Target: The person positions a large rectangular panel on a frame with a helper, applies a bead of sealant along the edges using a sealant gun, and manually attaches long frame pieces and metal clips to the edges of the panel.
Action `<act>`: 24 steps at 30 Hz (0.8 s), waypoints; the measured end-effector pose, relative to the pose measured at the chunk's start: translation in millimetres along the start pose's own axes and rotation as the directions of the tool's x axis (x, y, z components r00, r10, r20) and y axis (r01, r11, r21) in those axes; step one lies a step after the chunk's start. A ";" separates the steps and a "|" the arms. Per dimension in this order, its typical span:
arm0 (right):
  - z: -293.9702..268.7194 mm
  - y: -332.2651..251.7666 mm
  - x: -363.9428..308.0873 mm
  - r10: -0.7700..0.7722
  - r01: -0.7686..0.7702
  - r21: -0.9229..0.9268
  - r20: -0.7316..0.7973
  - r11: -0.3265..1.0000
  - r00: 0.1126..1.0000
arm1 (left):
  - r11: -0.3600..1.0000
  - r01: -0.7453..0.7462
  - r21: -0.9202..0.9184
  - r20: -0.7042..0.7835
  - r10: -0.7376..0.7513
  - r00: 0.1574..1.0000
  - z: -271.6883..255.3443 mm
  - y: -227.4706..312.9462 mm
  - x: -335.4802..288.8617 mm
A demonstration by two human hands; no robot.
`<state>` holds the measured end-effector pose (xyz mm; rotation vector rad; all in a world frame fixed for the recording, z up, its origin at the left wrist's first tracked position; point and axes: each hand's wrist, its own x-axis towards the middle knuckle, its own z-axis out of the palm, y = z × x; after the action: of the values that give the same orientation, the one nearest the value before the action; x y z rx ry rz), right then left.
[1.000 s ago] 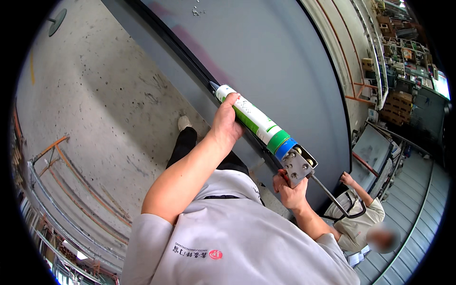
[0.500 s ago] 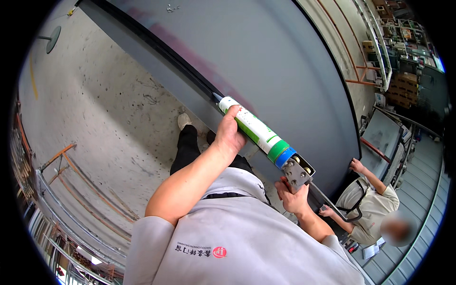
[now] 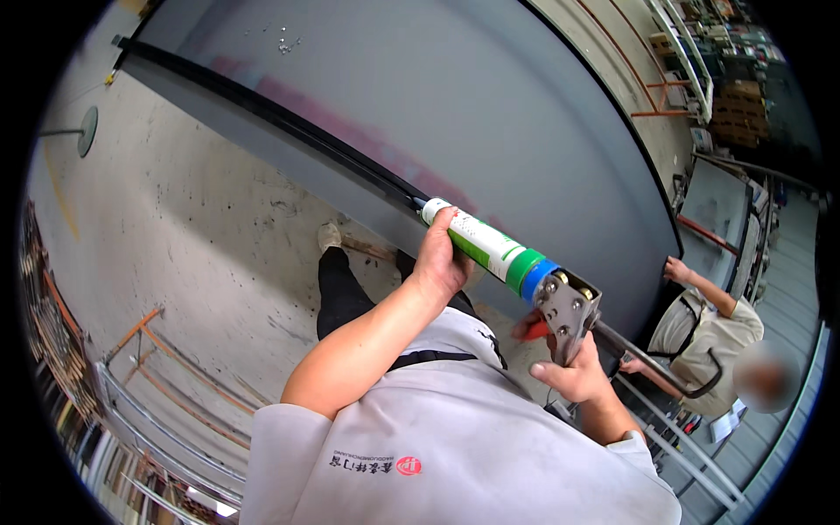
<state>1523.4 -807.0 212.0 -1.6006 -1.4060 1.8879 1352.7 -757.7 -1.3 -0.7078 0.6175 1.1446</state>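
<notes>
2 hands (image 3: 442, 262) on caulk gun (image 3: 570, 308) | tip (image 3: 419, 203) @ blk strip (image 3: 284, 120)

The worker's left hand (image 3: 439, 260) is clasping a white-and-green tube (image 3: 483, 243) pointing toward ten o'clock, the right hand (image 3: 579, 374) gripping its caulking gun (image 3: 569, 308) four o'clock from there.

- I have the panel (image 3: 472, 105) across the upper middle of my view, small bits (image 3: 284, 42) lying on it near the top.
- Along its lower-left edge, a strip (image 3: 262, 107) runs from upper left to centre.
- The sealant gun (image 3: 567, 306) slants from centre to lower right, nozzle end at the strip.
- I see the left hand (image 3: 439, 262) around its tube (image 3: 492, 248), the right hand (image 3: 577, 376) behind, at the handle (image 3: 569, 346).
- Far right, a co-worker (image 3: 709, 346) is beside the panel's corner.
- A stand (image 3: 87, 133) is at upper left, a rack (image 3: 133, 334) at lower left.
</notes>
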 end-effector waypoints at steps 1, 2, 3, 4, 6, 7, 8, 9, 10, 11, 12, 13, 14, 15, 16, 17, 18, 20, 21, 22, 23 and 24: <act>8.6 -18.1 1.4 -0.013 0.008 0.105 0.043 0.994 0.999 | 0.999 0.049 0.015 -0.018 -0.049 0.999 2.8 3.3 -0.7; 15.8 -27.9 4.2 -0.033 0.015 0.210 0.083 0.978 0.996 | 0.995 0.099 0.031 -0.038 -0.097 0.995 5.8 6.1 -1.2; 14.8 -29.5 5.4 -0.077 0.067 0.071 0.148 0.995 0.986 | 0.990 0.118 0.084 -0.004 -0.118 0.993 9.1 6.5 -3.3; 22.6 -29.7 5.9 -0.084 0.075 0.082 0.110 0.994 0.990 | 0.983 0.143 0.113 -0.002 -0.144 0.990 12.6 8.9 -4.9; 38.1 -30.7 6.5 -0.237 0.230 0.087 0.078 0.969 0.968 | 0.935 0.270 0.231 -0.015 -0.274 0.962 19.1 15.1 -7.0; 48.9 -31.8 2.2 -0.203 0.198 0.192 0.009 0.961 0.979 | 0.895 0.333 0.296 -0.075 -0.326 0.942 26.7 18.9 -11.2; 61.5 -31.3 -3.1 -0.194 0.193 0.198 -0.017 0.961 0.981 | 0.882 0.356 0.307 -0.086 -0.347 0.934 28.4 18.8 -9.4; 75.4 -29.7 -7.9 -0.143 0.178 0.299 -0.135 0.938 0.980 | 0.847 0.386 0.365 -0.095 -0.378 0.921 29.4 19.1 -6.9; 90.2 -28.8 -10.5 -0.075 0.177 0.405 -0.256 0.897 0.964 | 0.799 0.422 0.427 -0.116 -0.415 0.903 29.9 22.5 -8.4; 98.7 -27.7 -11.6 -0.062 0.170 0.399 -0.271 0.901 0.961 | 0.771 0.455 0.445 -0.143 -0.441 0.886 29.7 23.0 -12.0; 109.2 -28.7 -11.3 -0.049 0.181 0.415 -0.310 0.891 0.950 | 0.754 0.466 0.463 -0.232 -0.404 0.885 37.8 22.7 -18.2; 122.0 -29.7 -12.1 -0.016 0.202 0.463 -0.375 0.863 0.927 | 0.738 0.475 0.480 -0.314 -0.361 0.878 42.9 23.6 -21.4; 133.5 -30.3 -12.3 0.020 0.227 0.506 -0.436 0.832 0.900 | 0.708 0.501 0.498 -0.331 -0.379 0.864 44.4 26.1 -20.3; 142.5 -26.5 -13.3 0.032 0.249 0.521 -0.471 0.817 0.881 | 0.693 0.540 0.479 -0.354 -0.410 0.841 43.2 26.6 -20.6; 153.1 -25.2 -13.5 0.059 0.255 0.537 -0.499 0.804 0.864 | 0.676 0.575 0.461 -0.381 -0.434 0.816 43.4 27.6 -21.1; 164.1 -24.7 -12.2 0.089 0.290 0.565 -0.548 0.772 0.832 | 0.656 0.600 0.458 -0.425 -0.431 0.796 43.7 27.9 -21.3; 170.3 -25.0 -9.8 0.116 0.330 0.587 -0.594 0.739 0.796 | 0.624 0.624 0.469 -0.449 -0.440 0.778 48.7 27.4 -21.5; 176.9 -29.7 -7.3 0.150 0.354 0.607 -0.624 0.712 0.767 | 0.550 0.654 0.519 -0.498 -0.428 0.754 53.5 28.6 -22.7; 175.9 -33.3 -7.8 0.162 0.359 0.601 -0.641 0.714 0.750 | 0.514 0.679 0.524 -0.524 -0.434 0.733 54.3 23.8 -19.3; 181.4 -36.9 -5.9 0.170 0.369 0.593 -0.661 0.716 0.731 | 0.488 0.697 0.525 -0.529 -0.454 0.717 53.2 23.5 -15.7; 188.0 -40.2 -2.7 0.194 0.384 0.599 -0.680 0.703 0.707 | 0.462 0.715 0.524 -0.535 -0.475 0.699 51.9 23.9 -12.9; 192.4 -45.1 1.4 0.189 0.392 0.577 -0.702 0.717 0.687 | 0.431 0.730 0.530 -0.551 -0.480 0.683 51.5 24.4 -10.3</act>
<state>1339.1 -876.2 229.0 -1.5069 -0.3369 1.1928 1330.5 -718.1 34.6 -0.3463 0.9115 0.0052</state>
